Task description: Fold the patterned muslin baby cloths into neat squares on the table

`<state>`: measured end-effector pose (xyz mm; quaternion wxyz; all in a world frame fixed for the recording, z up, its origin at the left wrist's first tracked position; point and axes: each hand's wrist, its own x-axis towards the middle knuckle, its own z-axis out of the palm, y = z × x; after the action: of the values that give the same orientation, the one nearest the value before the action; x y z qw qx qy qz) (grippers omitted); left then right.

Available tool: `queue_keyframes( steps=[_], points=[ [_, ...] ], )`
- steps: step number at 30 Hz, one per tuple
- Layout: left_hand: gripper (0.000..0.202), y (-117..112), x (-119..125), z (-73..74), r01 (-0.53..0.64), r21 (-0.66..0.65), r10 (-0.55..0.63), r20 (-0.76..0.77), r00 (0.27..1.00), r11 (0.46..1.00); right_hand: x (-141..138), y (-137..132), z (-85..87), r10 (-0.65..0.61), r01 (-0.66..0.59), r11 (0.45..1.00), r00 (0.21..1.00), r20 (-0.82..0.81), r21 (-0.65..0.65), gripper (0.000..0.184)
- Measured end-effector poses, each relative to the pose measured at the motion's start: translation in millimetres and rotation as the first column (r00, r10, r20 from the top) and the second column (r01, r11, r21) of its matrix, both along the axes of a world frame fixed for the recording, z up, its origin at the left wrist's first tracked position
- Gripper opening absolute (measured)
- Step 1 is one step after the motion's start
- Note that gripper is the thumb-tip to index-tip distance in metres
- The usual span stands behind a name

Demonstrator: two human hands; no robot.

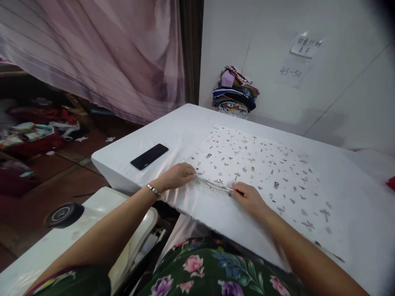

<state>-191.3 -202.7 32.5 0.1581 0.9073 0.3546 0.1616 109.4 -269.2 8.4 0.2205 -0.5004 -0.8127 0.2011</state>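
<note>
Cloth (256, 164) lies mostly spread, its near edge (212, 184) not yet flat; our left hand (179, 175) and right hand (247, 198) pinch it.

the cloth (234, 160) is white, scattered all over with small motifs in grey, brown and black, some shaped like dragonflies. the table cover (173, 123) under it is plain white, and the phone (149, 156) to the left is black. nearest, the garment (182, 267) is dark green, printed with pink and purple flowers and blue leaves; the bracelet (153, 190) is silver. at far left the curtain (138, 53) is dusty pink with thin darker lines. the far fabric stack (236, 90) mixes lilac, red-and-white, blue and black. the wall (262, 37) is pale grey.
</note>
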Motion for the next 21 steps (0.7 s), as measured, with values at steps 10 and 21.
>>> queue_keyframes(
  steps=[10,21],
  points=[
    [0.026,-2,3,-7.9,-0.083,0.306,0.077,0.032,0.996,0.948,2,-4,-1.9,-0.061,0.046,0.918,0.998,0.023,0.395,0.02],
    [0.019,-9,-4,-13.3,-0.057,0.305,0.068,-0.027,0.997,0.951,-1,-5,-6.8,0.085,-0.197,0.917,0.946,0.312,0.348,0.021]
  ],
)
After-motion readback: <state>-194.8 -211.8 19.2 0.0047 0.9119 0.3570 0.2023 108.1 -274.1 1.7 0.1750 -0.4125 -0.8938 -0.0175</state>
